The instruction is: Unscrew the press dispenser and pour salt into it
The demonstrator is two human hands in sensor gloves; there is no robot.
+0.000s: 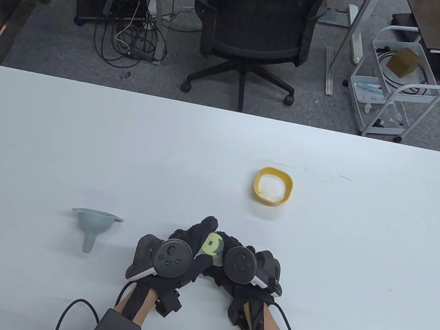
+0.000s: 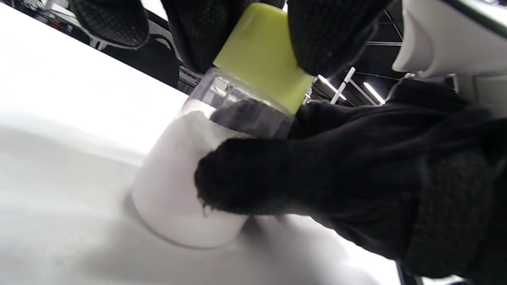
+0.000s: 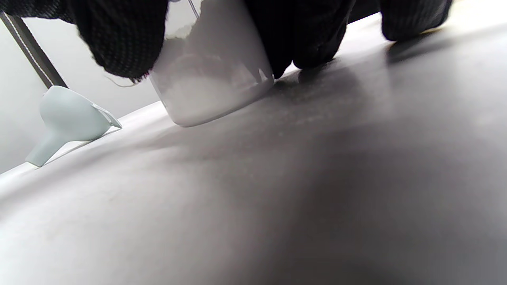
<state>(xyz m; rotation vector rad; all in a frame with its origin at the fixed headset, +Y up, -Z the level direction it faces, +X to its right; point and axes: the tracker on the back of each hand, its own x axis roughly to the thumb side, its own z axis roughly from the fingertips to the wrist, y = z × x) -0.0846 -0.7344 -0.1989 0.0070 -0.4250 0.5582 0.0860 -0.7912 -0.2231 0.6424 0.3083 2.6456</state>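
The press dispenser point(image 1: 212, 247) stands on the white table point(image 1: 38, 133) near the front middle. It has a clear jar partly filled with white salt point(image 2: 178, 190) and a yellow-green cap point(image 2: 261, 55). My left hand point(image 1: 184, 248) grips the cap from above; its fingers point(image 2: 324, 35) wrap the cap's sides. My right hand point(image 1: 237, 257) grips the jar body; its fingers point(image 3: 122, 39) press the jar point(image 3: 214, 87) on both sides. The jar's base rests on the table. A yellow bowl of salt point(image 1: 273, 185) sits further back, right of centre.
A grey-blue funnel point(image 1: 92, 227) lies on its side to the left of the hands; it also shows in the right wrist view point(image 3: 67, 118). Beyond the table's far edge stand an office chair point(image 1: 252, 30) and a white cart point(image 1: 400, 86).
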